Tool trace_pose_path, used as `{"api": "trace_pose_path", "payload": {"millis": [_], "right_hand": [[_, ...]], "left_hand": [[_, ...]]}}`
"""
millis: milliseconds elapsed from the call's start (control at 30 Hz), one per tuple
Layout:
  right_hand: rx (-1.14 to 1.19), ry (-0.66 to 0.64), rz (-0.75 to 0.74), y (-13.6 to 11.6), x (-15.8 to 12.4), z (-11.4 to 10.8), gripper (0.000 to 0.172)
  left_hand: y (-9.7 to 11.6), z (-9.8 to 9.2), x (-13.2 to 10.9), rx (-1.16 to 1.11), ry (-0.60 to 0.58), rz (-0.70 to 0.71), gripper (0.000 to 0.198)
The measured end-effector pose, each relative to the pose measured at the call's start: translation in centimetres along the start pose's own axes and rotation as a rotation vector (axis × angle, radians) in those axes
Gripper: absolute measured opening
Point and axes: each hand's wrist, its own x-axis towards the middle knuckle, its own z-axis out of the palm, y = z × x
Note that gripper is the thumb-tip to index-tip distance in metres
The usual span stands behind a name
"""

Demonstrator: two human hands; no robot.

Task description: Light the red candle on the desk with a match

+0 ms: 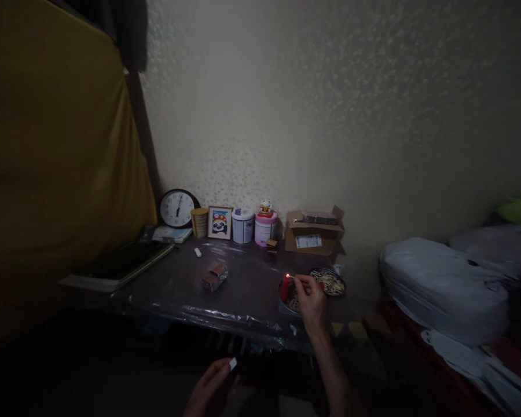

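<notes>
My right hand (pixel 310 298) is pinched on a burning match (pixel 292 278), its small flame touching the top of a red candle (pixel 284 287) that stands in a round dish (pixel 287 301). A second dish (pixel 330 282) beside it holds several matchsticks. My left hand (pixel 211 388) hangs low in front of the table, closed around a small box with a pale end (pixel 233 363). Both dishes sit on a dark table (pixel 243 289) covered in clear plastic.
Along the wall stand a round clock (pixel 177 208), a framed panda picture (pixel 219 222), two tins (pixel 254 226), and an open cardboard box (pixel 315 233). A wrapped packet (pixel 215 277) and books (pixel 121 263) lie on the table. A yellow cloth (pixel 56 162) hangs left; bagged bundles (pixel 443 286) lie right.
</notes>
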Motion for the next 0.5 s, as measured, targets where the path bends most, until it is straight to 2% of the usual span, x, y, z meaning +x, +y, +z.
{"api": "trace_pose_path", "payload": {"millis": [200,367,500], "right_hand": [[0.017,0.008,-0.006,-0.18,-0.04,0.05,0.026],[0.011,0.01,0.007,-0.21,-0.01,0.12,0.026],[0.012,0.014,0.002,-0.07,0.05,0.24,0.027]], "left_hand": [[-0.05,-0.08,-0.03,0.009,-0.084,0.035,0.031],[-0.08,-0.2,-0.06,0.002,-0.054,0.035,0.032],[-0.25,-0.33,0.25,0.004,-0.083,0.023,0.031]]}}
